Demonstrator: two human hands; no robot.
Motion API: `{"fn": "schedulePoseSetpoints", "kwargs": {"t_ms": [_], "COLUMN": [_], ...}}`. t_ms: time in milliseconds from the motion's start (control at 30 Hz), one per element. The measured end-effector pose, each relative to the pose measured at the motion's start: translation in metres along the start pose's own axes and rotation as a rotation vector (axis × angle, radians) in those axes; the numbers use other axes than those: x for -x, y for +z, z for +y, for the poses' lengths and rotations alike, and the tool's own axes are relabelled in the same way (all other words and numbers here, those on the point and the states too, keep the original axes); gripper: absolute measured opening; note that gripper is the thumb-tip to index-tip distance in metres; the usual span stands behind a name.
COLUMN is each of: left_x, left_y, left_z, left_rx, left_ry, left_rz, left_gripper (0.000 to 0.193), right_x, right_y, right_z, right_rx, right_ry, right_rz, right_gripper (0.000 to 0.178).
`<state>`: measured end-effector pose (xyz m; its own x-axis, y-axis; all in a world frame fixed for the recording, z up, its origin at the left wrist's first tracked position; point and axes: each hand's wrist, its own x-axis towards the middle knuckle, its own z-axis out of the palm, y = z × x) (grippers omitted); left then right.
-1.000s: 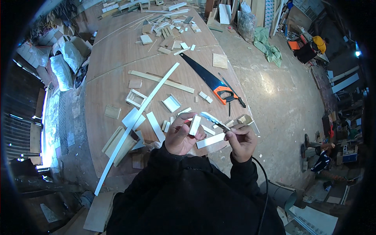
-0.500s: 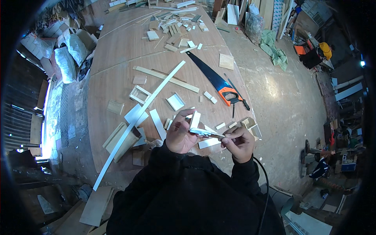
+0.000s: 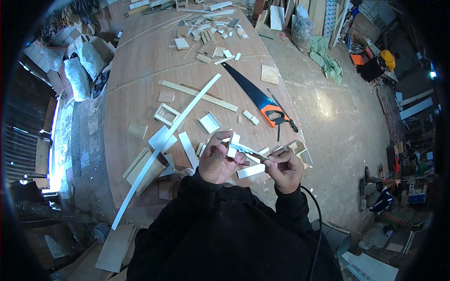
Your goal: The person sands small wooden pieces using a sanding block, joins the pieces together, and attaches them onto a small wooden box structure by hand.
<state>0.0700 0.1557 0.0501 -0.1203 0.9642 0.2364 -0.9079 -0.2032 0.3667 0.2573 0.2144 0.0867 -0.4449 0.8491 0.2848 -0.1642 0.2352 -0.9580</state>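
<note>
**Both hands on a small wood piece above the workbench**

At the far left edge of your view, white sacks (image 3: 79,70) sit on the floor beside the workbench (image 3: 140,65). On the bench's left part, a long thin white strip (image 3: 164,145) runs diagonally from the near corner up toward the middle, crossing a stack of flat pale boards (image 3: 140,166) and a white panel (image 3: 161,138). Just beyond lies a small open wooden frame (image 3: 165,114).

Moving toward the centre, your left hand (image 3: 218,159) is raised over the near edge of the bench, its fingers curled closed around a small pale wooden block (image 3: 233,144) that stands up between thumb and fingertips. A thin bright blade-like tool (image 3: 246,150) lies across from that block toward your right hand (image 3: 283,171), whose fingers are pinched shut on the tool's other end. The two hands are close together, nearly touching.

Under them lies a flat white offcut (image 3: 251,171). Farther back, to the right of centre, a handsaw (image 3: 253,96) with a dark blade and an orange handle rests flat on the bench, well apart from your hands. Scattered wood scraps (image 3: 211,33) cover the far end.
</note>
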Motion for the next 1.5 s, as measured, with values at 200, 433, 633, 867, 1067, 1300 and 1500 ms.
{"fn": "schedulePoseSetpoints", "kwargs": {"t_ms": [200,433,633,867,1067,1300,1500], "left_x": [0.0,0.001,0.018,0.109,0.201,0.241,0.249], "left_y": [-0.004,-0.005,-0.005,-0.081,-0.095,-0.098,-0.094], "left_z": [0.002,0.003,0.026,0.093,0.12,0.11,0.115], "left_rx": [0.011,0.031,-0.031,-0.195,-0.24,-0.274,-0.242], "left_ry": [-0.002,-0.02,0.101,0.438,0.63,0.66,0.658], "left_rz": [-0.101,-0.107,0.124,0.435,0.636,0.728,0.749], "left_gripper": [0.046,0.044,0.042,0.044,0.04,0.041,0.044], "right_x": [-0.001,0.002,-0.002,-0.001,-0.011,-0.011,-0.002], "right_y": [0.003,0.004,0.011,0.054,0.102,0.145,0.161], "right_z": [0.003,0.005,0.005,0.04,0.132,0.174,0.21], "right_rx": [0.058,0.082,-0.2,0.011,0.399,0.619,0.717], "right_ry": [-0.08,-0.112,0.001,0.294,0.246,0.114,0.004], "right_rz": [0.034,0.161,0.117,-0.233,-0.573,-0.819,-0.895], "right_gripper": [0.015,0.015,0.012,0.012,0.012,0.012,0.01]}}
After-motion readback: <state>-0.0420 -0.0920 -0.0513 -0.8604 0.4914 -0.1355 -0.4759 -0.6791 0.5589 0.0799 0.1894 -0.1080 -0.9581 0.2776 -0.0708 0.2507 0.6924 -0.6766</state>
